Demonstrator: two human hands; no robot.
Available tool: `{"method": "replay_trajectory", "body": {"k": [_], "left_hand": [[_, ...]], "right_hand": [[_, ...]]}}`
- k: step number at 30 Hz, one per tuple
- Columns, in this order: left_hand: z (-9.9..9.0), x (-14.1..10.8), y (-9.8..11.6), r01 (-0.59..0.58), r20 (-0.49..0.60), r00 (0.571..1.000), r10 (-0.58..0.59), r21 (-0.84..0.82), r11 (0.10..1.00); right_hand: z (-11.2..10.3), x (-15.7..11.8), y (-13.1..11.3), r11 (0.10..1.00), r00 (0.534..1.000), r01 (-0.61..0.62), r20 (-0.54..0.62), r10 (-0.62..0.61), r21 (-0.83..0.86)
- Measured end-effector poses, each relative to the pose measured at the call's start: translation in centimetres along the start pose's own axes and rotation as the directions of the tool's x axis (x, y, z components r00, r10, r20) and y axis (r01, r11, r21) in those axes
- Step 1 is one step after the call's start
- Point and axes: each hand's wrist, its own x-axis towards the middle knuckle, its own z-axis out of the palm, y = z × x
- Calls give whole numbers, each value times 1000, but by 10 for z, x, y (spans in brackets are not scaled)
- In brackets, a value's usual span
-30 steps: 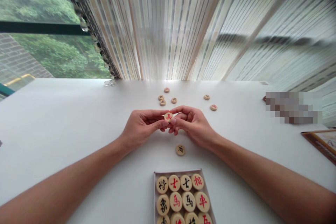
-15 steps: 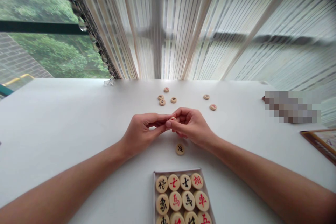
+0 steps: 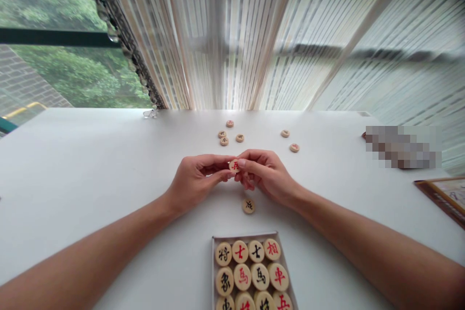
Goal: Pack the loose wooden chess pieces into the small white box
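Observation:
A round wooden Chinese chess piece (image 3: 234,166) with a red character is held above the white table, its face turned toward me. My left hand (image 3: 198,179) pinches its left side between thumb and fingers. From the right, my right hand (image 3: 265,174) grips the same piece, thumb across its face. Just below the hands lies a loose piece (image 3: 249,206) with a black character. Nearest me, a shallow box (image 3: 213,256) holds rows of pieces with red and black characters; its near end is cut off by the frame.
Beyond my hands, several loose pieces (image 3: 224,141) lie in a small group. Two more, one black-marked (image 3: 285,133) and one red-marked (image 3: 294,147), lie farther right. A brown-edged board (image 3: 441,203) is at the right edge. String curtains (image 3: 225,58) hang behind the table (image 3: 109,155).
The held piece has turned so its red character now shows plainly. My right thumb has shifted right across it, and my left fingers now grip its left edge.

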Motion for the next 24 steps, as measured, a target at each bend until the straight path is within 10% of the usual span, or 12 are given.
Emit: {"method": "replay_trajectory", "body": {"k": [24], "left_hand": [[0, -2, 0, -32, 65, 997, 31, 11, 999]], "right_hand": [[3, 0, -1, 994, 999, 8, -36, -12, -111]]}}
